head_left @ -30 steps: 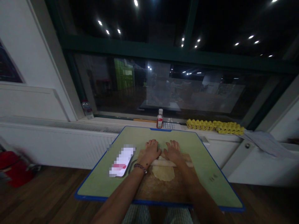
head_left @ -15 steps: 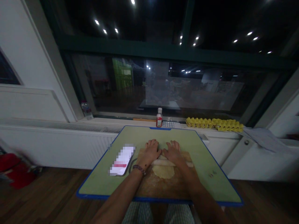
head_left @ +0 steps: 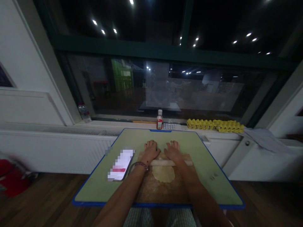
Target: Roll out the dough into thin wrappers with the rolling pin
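A pale wooden rolling pin (head_left: 162,163) lies crosswise on a brown wooden board (head_left: 163,194), just beyond a thin, roughly round sheet of dough (head_left: 163,174). My left hand (head_left: 151,152) rests over the pin's left part, fingers stretched forward and apart. Over its right part lies my right hand (head_left: 173,152), also flat with fingers extended. The palms and wrists hide parts of the pin, and neither hand wraps round it. A beaded bracelet circles my left wrist.
The board sits on a green table with a blue rim (head_left: 132,205). A phone (head_left: 121,165) lies left of the board. Along the windowsill stand a small red-labelled bottle (head_left: 159,121), yellow egg cartons (head_left: 215,125) and a clear bottle (head_left: 84,113). A red container (head_left: 11,178) is at floor level, left.
Both hands and the rolling pin have moved slightly away from me, across the board. A little more of the dough's far edge shows. The camera view has shifted slightly.
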The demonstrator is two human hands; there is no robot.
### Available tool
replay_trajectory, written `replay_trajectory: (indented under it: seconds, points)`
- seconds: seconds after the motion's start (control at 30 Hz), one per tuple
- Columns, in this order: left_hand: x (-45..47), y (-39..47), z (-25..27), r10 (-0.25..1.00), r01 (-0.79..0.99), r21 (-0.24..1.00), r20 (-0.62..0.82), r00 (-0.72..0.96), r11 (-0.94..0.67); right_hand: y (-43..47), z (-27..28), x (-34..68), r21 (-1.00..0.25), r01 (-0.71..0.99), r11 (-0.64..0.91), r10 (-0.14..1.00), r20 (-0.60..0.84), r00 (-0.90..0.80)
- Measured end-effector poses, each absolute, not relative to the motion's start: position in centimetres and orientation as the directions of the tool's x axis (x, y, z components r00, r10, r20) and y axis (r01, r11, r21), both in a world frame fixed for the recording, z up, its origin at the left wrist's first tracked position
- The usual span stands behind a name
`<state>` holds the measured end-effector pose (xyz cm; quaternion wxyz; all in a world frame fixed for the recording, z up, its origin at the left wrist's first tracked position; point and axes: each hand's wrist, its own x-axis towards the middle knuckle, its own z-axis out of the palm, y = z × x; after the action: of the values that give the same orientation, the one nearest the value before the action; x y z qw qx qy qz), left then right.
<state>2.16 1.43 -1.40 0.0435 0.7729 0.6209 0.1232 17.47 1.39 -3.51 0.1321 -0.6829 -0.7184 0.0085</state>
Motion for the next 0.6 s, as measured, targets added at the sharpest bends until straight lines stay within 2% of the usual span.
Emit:
replay_trajectory:
  seconds: [0.2, 0.47, 0.6]
  points:
    - [2.1, 0.1, -1.5, 0.949, 0.941, 0.190, 0.206, 0.240, -0.279, 0.6, -4.1, 17.4, -0.162, 0.983, 0.085, 0.980, 0.193, -0.053]
    - [2.2, -1.9, -0.4, 0.957, 0.933, 0.228, 0.144, 0.252, -0.280, -2.1, -2.5, 17.5, -0.123, 0.981, 0.148, 0.964, 0.239, -0.115]
    - [2.2, -3.2, -0.3, 0.946, 0.919, 0.251, 0.195, 0.259, -0.303, -3.6, -2.6, 17.5, -0.125, 0.978, 0.166, 0.955, 0.269, -0.128]
